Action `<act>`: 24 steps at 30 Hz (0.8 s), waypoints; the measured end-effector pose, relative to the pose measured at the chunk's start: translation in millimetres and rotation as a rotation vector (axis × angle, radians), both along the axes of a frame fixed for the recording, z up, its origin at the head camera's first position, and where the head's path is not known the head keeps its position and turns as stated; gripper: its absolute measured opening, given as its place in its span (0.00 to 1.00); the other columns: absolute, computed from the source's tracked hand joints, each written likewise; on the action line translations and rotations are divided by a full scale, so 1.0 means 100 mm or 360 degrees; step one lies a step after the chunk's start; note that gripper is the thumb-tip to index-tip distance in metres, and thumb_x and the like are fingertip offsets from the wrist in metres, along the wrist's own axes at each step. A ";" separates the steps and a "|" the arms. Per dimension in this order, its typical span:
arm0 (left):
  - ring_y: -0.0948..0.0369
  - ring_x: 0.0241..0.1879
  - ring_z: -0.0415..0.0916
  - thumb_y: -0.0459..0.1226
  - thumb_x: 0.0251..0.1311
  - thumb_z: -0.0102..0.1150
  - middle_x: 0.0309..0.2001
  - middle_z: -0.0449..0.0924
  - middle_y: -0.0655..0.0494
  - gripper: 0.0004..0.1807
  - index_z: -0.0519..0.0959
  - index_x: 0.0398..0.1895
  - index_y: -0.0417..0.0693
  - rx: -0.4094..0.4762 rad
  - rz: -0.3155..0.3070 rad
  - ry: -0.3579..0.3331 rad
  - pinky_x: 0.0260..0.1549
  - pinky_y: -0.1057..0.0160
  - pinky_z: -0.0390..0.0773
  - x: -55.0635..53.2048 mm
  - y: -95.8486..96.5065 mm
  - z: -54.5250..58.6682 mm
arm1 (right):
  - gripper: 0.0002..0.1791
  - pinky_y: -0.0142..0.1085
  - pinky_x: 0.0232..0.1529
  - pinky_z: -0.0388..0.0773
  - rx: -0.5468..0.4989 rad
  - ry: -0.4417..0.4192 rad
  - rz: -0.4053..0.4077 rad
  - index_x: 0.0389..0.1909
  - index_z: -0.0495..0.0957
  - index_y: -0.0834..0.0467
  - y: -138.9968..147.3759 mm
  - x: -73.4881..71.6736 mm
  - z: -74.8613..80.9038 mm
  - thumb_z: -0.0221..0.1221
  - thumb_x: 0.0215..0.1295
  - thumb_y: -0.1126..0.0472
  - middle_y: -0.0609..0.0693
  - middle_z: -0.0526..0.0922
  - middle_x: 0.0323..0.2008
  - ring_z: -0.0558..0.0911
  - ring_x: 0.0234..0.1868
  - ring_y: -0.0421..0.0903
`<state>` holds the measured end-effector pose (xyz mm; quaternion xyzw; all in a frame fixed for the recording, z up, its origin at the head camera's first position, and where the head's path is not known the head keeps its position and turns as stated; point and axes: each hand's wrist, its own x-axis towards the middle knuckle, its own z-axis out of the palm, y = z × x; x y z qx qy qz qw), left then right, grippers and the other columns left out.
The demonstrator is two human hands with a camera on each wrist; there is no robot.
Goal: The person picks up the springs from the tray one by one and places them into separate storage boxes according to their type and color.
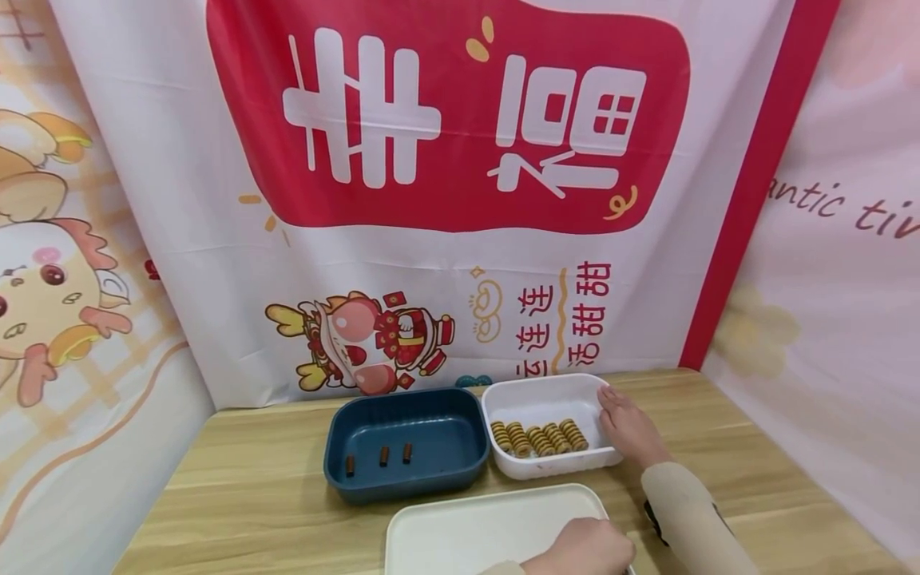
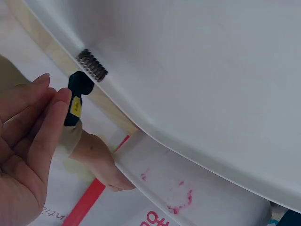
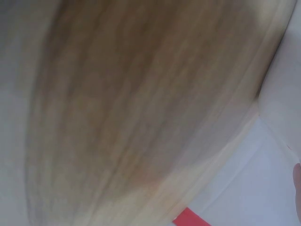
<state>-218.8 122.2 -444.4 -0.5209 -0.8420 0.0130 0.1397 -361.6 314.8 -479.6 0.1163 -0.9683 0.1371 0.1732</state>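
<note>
In the head view my left hand [image 1: 585, 547] is over the right part of a cream tray [image 1: 496, 523]. The left wrist view shows that hand's fingers loosely bent, nothing visible between them. Close to the fingertips, a dark metal coil spring [image 2: 92, 65] lies along the tray's edge; the head view does not show it. My right hand [image 1: 632, 427] holds the right rim of a white bin [image 1: 546, 463], its thumb side over the rim. Inside this bin several brass-coloured coil springs [image 1: 539, 439] lie side by side. A fingertip [image 3: 297, 186] shows at the right wrist view's edge.
Left of the white bin stands a dark blue bin [image 1: 406, 483] with three small brown cylinders [image 1: 384, 456] inside. Both bins stand on the wood-grain table [image 1: 244, 487], behind the tray. Printed cloth [image 1: 460, 255] hangs at the back and sides.
</note>
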 end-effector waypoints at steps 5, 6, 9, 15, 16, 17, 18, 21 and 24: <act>0.77 0.17 0.67 0.45 0.48 0.66 0.21 0.76 0.74 0.07 0.79 0.17 0.66 -0.0080 -0.0022 0.0160 0.11 0.77 0.61 -0.05 0.05 -0.05 | 0.24 0.54 0.64 0.59 0.0007 -0.0012 -0.0007 0.61 0.67 0.75 0.00 0.00 0.01 0.49 0.68 0.65 0.68 0.67 0.63 0.64 0.65 0.64; 0.77 0.18 0.67 0.45 0.48 0.66 0.21 0.76 0.74 0.07 0.79 0.17 0.66 -0.0097 -0.0019 0.0162 0.12 0.77 0.62 -0.06 0.06 -0.06 | 0.24 0.54 0.64 0.59 0.0007 -0.0014 -0.0008 0.61 0.66 0.75 0.01 0.00 0.01 0.48 0.68 0.64 0.68 0.67 0.63 0.64 0.65 0.64; 0.76 0.18 0.68 0.45 0.50 0.66 0.21 0.76 0.74 0.08 0.79 0.17 0.66 -0.0131 -0.0005 0.0155 0.13 0.77 0.63 -0.08 0.08 -0.10 | 0.24 0.54 0.64 0.59 0.0005 -0.0009 -0.0002 0.60 0.67 0.76 0.00 0.00 0.01 0.49 0.68 0.65 0.68 0.67 0.62 0.65 0.65 0.64; 0.76 0.18 0.68 0.43 0.54 0.63 0.21 0.76 0.74 0.08 0.81 0.19 0.68 -0.0189 -0.0023 0.0193 0.14 0.76 0.65 -0.12 0.09 -0.19 | 0.24 0.55 0.64 0.60 0.0007 -0.0019 -0.0013 0.60 0.67 0.75 -0.01 -0.01 0.01 0.49 0.68 0.65 0.68 0.68 0.62 0.65 0.65 0.64; 0.76 0.18 0.68 0.43 0.54 0.63 0.22 0.76 0.74 0.08 0.82 0.19 0.68 -0.0196 -0.0036 0.0208 0.14 0.76 0.66 -0.12 0.09 -0.20 | 0.24 0.55 0.64 0.59 0.0009 -0.0032 -0.0023 0.60 0.67 0.75 -0.01 -0.01 0.02 0.49 0.68 0.64 0.68 0.67 0.63 0.64 0.65 0.64; 0.76 0.19 0.68 0.43 0.54 0.62 0.22 0.75 0.73 0.08 0.82 0.20 0.68 -0.0201 -0.0053 0.0216 0.14 0.77 0.66 -0.13 0.10 -0.22 | 0.24 0.55 0.64 0.59 0.0008 -0.0048 -0.0033 0.61 0.66 0.75 -0.01 -0.01 0.02 0.48 0.68 0.64 0.68 0.67 0.63 0.64 0.65 0.64; 0.76 0.19 0.68 0.43 0.55 0.62 0.22 0.75 0.74 0.08 0.82 0.20 0.68 -0.0204 -0.0068 0.0218 0.15 0.77 0.65 -0.14 0.10 -0.23 | 0.24 0.55 0.64 0.59 0.0008 -0.0057 -0.0038 0.61 0.66 0.74 -0.01 -0.01 0.02 0.48 0.69 0.63 0.68 0.66 0.63 0.64 0.66 0.64; 0.77 0.21 0.67 0.45 0.56 0.61 0.23 0.74 0.74 0.09 0.81 0.19 0.69 -0.0213 -0.0121 0.0227 0.15 0.78 0.64 -0.15 0.11 -0.25 | 0.24 0.55 0.64 0.59 0.0016 -0.0046 -0.0033 0.61 0.67 0.75 -0.01 -0.01 0.01 0.49 0.68 0.64 0.68 0.67 0.63 0.64 0.65 0.64; 0.78 0.21 0.66 0.47 0.57 0.59 0.24 0.73 0.75 0.09 0.80 0.19 0.70 -0.0236 -0.0177 0.0220 0.16 0.78 0.63 -0.13 0.12 -0.25 | 0.24 0.55 0.63 0.60 0.0014 -0.0009 -0.0009 0.60 0.67 0.76 0.00 -0.01 0.01 0.49 0.68 0.65 0.69 0.68 0.62 0.65 0.64 0.64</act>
